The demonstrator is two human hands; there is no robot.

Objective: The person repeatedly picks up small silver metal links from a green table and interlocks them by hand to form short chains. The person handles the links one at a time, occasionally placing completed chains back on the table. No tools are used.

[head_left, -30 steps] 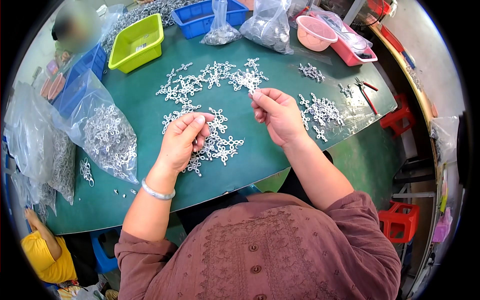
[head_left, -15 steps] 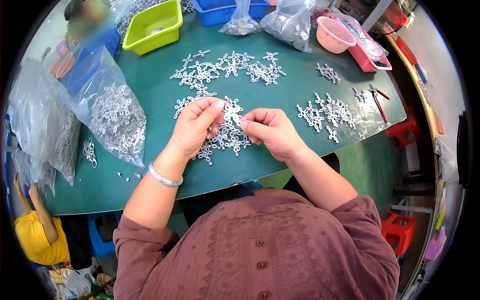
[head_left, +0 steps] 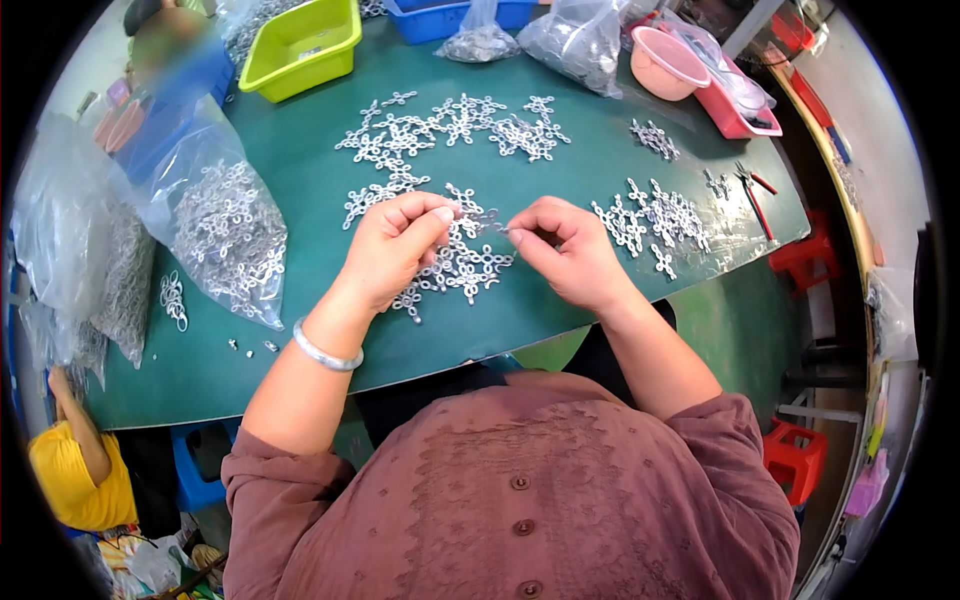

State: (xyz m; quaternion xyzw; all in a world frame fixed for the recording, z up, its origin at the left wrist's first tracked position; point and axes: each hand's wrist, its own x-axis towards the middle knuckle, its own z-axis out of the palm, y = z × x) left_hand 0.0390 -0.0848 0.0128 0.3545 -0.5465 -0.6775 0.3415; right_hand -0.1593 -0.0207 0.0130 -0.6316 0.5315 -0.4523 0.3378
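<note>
Between my two hands, over the middle of the green table (head_left: 330, 290), a small silvery metal piece with ring ends (head_left: 488, 221) is stretched. My left hand (head_left: 398, 250), with a bangle on its wrist, pinches one end between thumb and fingers. The thumb and forefinger of my right hand (head_left: 572, 258) pinch the other end. How its parts join is too small to make out. Under and beside my hands lies a loose heap of cross-shaped metal links with ring ends (head_left: 465, 272). More such links (head_left: 405, 140) are spread farther back.
At right lie link piles (head_left: 665, 218) and red-handled pliers (head_left: 757, 205). Clear bags of links (head_left: 230, 240) stand at left. A lime-green tub (head_left: 300, 55), a blue tub (head_left: 420, 25) and a pink bowl (head_left: 665, 65) line the back. A person in yellow (head_left: 85, 475) is at lower left.
My right hand has drawn away to the right from my left hand, and the metal piece now spans the wider gap between them. The left hand has barely moved.
</note>
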